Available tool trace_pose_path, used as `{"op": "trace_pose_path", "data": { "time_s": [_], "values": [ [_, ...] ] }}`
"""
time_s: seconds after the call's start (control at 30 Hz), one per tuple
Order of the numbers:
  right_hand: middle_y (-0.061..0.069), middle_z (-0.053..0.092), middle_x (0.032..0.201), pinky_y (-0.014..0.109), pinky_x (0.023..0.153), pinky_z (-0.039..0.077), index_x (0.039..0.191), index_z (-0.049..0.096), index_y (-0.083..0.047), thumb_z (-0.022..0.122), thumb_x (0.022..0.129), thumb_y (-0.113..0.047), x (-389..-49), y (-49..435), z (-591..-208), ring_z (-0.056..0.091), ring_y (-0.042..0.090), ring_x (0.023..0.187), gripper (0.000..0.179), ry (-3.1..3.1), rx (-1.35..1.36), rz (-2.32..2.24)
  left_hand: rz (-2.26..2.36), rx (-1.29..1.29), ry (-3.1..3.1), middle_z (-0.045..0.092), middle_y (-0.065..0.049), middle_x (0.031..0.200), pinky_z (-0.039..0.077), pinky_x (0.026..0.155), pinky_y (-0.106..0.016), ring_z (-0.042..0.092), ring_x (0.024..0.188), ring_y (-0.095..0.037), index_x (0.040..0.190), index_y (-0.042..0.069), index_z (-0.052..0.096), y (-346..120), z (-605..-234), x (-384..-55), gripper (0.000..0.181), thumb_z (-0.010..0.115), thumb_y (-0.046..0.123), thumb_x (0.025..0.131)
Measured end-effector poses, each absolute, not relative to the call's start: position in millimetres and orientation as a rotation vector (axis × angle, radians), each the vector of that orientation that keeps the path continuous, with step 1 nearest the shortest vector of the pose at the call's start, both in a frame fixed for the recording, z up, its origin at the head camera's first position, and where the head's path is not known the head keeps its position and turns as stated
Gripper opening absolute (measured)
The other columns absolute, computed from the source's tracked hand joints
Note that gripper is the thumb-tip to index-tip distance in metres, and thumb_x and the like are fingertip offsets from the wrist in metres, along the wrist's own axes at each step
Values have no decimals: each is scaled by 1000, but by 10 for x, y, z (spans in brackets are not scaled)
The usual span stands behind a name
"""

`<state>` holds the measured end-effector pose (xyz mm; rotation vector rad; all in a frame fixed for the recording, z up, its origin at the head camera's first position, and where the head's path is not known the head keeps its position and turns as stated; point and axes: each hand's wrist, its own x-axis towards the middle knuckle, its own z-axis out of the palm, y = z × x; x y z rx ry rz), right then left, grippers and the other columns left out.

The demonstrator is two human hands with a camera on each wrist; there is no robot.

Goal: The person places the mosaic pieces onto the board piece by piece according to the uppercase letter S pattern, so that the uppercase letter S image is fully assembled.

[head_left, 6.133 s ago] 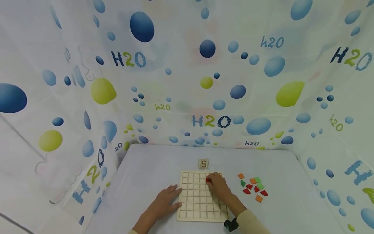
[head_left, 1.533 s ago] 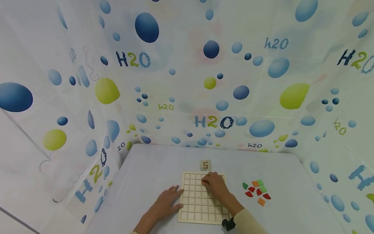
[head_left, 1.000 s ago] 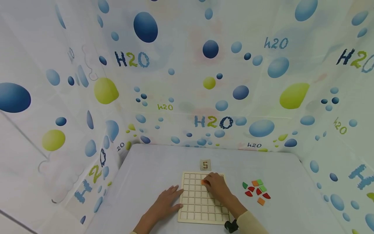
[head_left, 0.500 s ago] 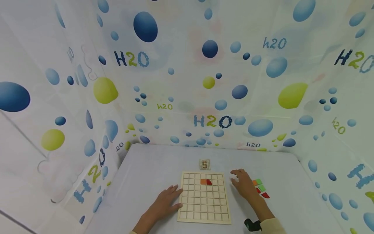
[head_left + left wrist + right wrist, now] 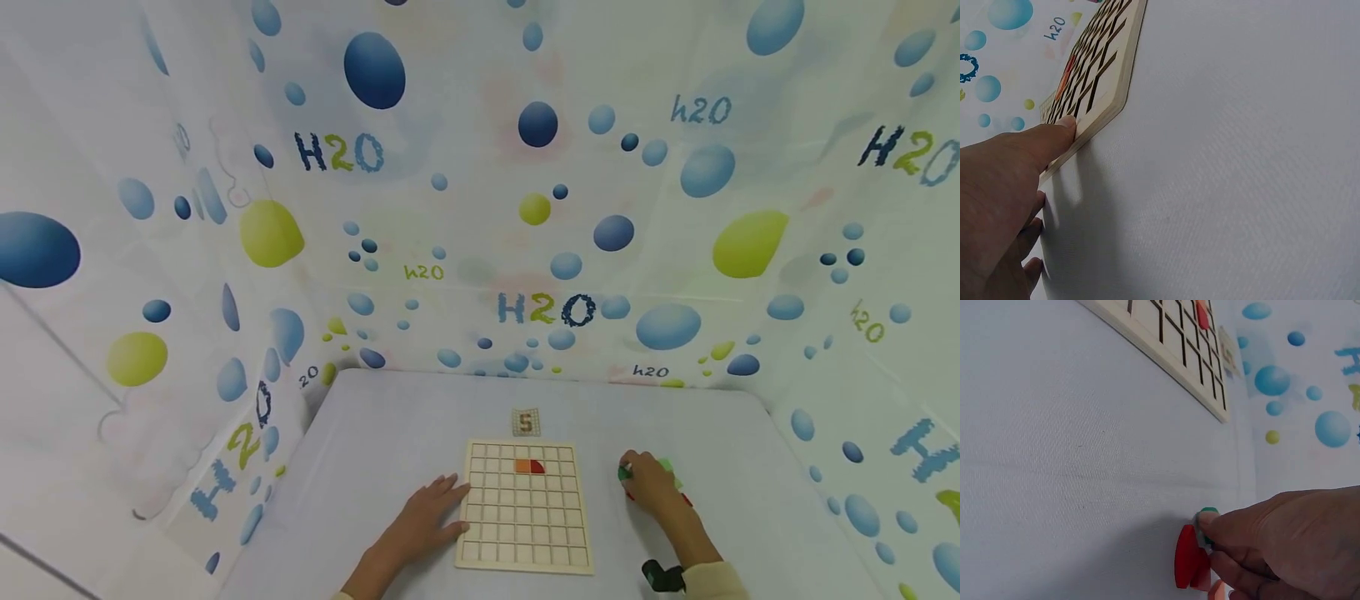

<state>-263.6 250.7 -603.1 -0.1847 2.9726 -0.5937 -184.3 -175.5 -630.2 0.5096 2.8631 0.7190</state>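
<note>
vs 0.5 s ago: right hand [image 5: 651, 485] has gone from beside the board [image 5: 523, 553] to the loose pieces [image 5: 1185, 559] on the right, now pinching one green piece [image 5: 624, 472] between thumb and finger. left hand [image 5: 426, 518] unmoved, fingers relaxed on the board's left edge. count: one board with one orange square [image 5: 522, 466] and one red piece [image 5: 537, 467], adjacent, same as before; one card [image 5: 526, 422] past its far edge; loose pieces partly hidden, can't total.

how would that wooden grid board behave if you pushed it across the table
The wooden grid board looks stiff, its edges running straight. Broad and flat, it would probably slide, not tip. The orange tile and red piece lie within its cells, so would likely travel along.
</note>
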Motion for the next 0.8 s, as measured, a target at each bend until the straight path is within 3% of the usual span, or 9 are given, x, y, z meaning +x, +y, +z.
{"op": "trace_pose_path", "data": {
  "time_s": [0.33,0.47,0.6,0.8],
  "values": [
    [9,58,88,41,69,50,100,63,0,83,91,-16,-2623,2371,-6119,55,23,78,27,3004,-72,-824,736,504,2850,44,-13,166,32,124,-65,38,154,-41,156,20,53,-1728,-6231,-1826,67,66,54,100],
    [14,63,102,48,83,57,111,65,2,82,89,-12,-2613,2346,-6124,60,25,89,31,2987,-55,-869,734,513,2857,45,-14,165,32,123,-65,39,154,-41,156,20,53,-1718,-6214,-1822,67,66,54,100],
    [12,66,110,53,98,57,115,69,-1,79,91,-5,-2612,2344,-6151,64,26,101,27,2973,-106,-887,739,523,2872,45,-14,165,32,123,-66,39,153,-42,155,19,54,-1720,-6207,-1824,66,66,53,100],
    [7,65,101,49,92,57,105,71,-2,78,90,1,-2616,2351,-6204,63,22,96,17,3002,-207,-928,744,514,2875,45,-14,165,32,123,-65,39,153,-42,156,19,54,-1730,-6235,-1825,66,67,53,100]
  ]
}}
